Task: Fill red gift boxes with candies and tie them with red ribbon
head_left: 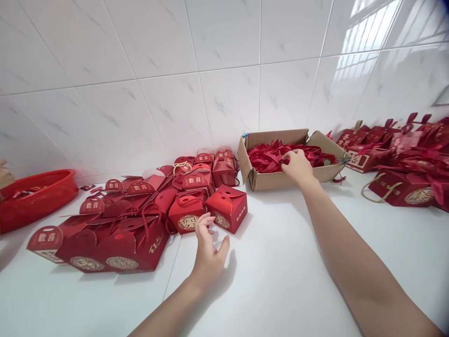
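My left hand (209,248) is raised just in front of a small red gift box (231,206), its fingers apart and nothing in them. That box has folded top flaps with a hole in them and stands slightly turned. Close by on its left is another red gift box (187,213) with a twisted red cord on top. My right hand (297,164) reaches over the front wall of a cardboard box (280,181). Its fingertips pinch at the pile of shiny red ribbons (266,157) inside, partly hiding what they grip.
Rows of red gift boxes (133,243) fill the left side. A red plastic basin (42,199) stands at far left, with another person's hand (5,174) over it. More gift boxes with ribbons and cord handles (403,187) stand at right. A tiled wall (231,98) backs the white table.
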Demonstrator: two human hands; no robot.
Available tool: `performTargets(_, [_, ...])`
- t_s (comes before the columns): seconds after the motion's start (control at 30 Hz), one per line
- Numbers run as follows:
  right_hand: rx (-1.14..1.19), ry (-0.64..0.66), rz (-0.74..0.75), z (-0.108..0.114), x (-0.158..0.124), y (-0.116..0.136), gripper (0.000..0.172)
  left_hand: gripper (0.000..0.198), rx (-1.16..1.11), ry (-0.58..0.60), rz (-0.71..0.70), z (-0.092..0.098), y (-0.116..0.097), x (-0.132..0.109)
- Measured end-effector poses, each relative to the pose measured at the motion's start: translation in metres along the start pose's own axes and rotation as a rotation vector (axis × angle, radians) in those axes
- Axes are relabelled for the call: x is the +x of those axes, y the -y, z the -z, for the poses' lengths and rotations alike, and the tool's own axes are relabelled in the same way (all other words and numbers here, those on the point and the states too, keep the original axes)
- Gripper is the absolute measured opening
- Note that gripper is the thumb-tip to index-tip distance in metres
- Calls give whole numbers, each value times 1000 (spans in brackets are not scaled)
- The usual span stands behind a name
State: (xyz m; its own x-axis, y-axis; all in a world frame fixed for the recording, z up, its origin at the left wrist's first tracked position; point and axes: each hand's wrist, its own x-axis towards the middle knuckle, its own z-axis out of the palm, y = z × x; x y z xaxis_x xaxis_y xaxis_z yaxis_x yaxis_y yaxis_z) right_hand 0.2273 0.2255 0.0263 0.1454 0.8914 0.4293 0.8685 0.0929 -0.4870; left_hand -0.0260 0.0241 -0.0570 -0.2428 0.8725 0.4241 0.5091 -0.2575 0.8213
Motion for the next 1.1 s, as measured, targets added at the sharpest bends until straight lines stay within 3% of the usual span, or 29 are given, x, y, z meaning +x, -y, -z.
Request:
performTargets(0.17, [39, 109, 133, -3, 5, -9, 27, 40, -10, -1, 29, 0, -2, 0])
performTargets(0.47, [86, 88, 200, -4, 7, -12, 65, 40, -38, 4, -13, -1, 0, 1])
performTargets(0.63, [101, 144, 212, -4, 7, -16, 49, 36, -32, 11, -10, -1, 2, 2])
performTargets(0.7, [111, 147, 208, -5, 8, -17, 50, 36, -32, 12, -9, -1, 2, 1])
performTargets(0.97, [211, -117, 224, -5, 9, -16, 71, 41, -56, -17, -6, -2, 0, 2])
performTargets(1.1, [553, -241, 149, -5, 9, -16, 63, 43, -64, -24, -1, -2, 1, 2])
